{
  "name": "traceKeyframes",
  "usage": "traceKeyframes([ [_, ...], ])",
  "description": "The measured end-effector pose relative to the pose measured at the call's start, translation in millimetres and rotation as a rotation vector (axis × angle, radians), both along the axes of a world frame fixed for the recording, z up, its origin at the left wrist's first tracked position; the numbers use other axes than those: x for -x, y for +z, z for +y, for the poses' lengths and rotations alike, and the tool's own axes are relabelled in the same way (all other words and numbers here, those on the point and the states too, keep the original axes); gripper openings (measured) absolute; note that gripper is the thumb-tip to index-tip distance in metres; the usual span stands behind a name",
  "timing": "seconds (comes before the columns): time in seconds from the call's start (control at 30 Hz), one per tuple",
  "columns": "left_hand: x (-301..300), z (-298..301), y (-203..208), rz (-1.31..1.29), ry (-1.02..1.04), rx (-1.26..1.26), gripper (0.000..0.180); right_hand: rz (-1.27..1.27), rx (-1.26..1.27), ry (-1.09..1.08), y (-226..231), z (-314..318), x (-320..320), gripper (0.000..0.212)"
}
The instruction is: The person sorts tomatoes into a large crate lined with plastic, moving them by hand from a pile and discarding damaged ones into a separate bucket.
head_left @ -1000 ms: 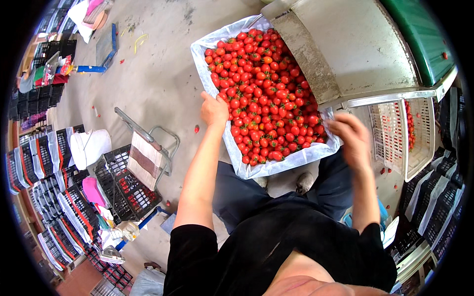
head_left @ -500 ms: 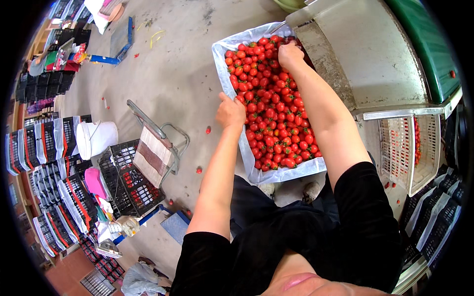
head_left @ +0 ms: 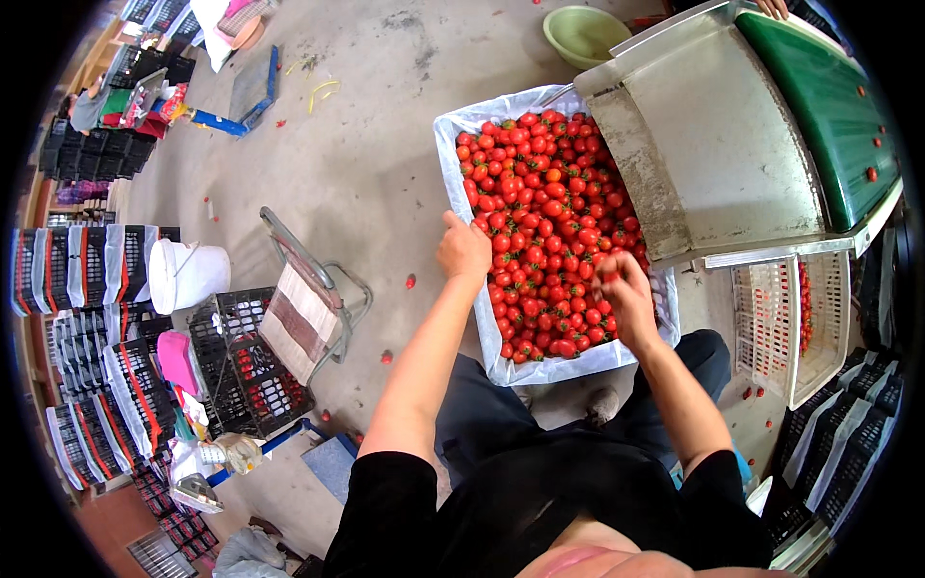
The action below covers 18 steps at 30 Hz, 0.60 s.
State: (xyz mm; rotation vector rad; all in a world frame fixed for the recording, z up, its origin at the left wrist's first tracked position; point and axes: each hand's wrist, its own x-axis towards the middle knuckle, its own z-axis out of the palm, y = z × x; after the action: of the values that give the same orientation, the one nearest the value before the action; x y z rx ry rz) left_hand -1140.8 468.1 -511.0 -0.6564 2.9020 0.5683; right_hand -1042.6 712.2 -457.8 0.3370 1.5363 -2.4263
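A crate with a pale plastic liner (head_left: 453,144) is filled with red cherry tomatoes (head_left: 540,217), some with green stems. On its left rim rests my left hand (head_left: 464,249), closed over the liner's edge. Above the tomatoes near the crate's right side is my right hand (head_left: 624,297), its fingers curled together. A bit of red shows between those fingers, which looks like a cherry tomato. A metal chute (head_left: 723,125) with a green belt (head_left: 814,120) meets the crate's upper right side.
A folding stool (head_left: 303,308), a black crate (head_left: 231,356) and a white bucket (head_left: 188,275) stand at left. A white basket (head_left: 795,328) sits below the chute at right. Behind is a green basin (head_left: 586,37). Loose tomatoes dot the floor; another person's fingers (head_left: 773,8) show top right.
My right hand has come back from the crate's far end to its near right side. My left hand stays on the left rim. The tomatoes at the far end look more evenly spread.
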Motion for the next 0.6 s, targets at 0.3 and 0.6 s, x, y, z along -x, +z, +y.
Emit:
traceKeyframes([
  [0.3,-1,6,-13,0.044,-0.03,-0.081,0.034,0.195,-1.317,0.224,-55,-173,260,0.024],
  [0.6,-4,-17,-22,0.037,-0.005,-0.076,0.04,0.149,-1.075,-0.022,-74,-189,246,0.032],
])
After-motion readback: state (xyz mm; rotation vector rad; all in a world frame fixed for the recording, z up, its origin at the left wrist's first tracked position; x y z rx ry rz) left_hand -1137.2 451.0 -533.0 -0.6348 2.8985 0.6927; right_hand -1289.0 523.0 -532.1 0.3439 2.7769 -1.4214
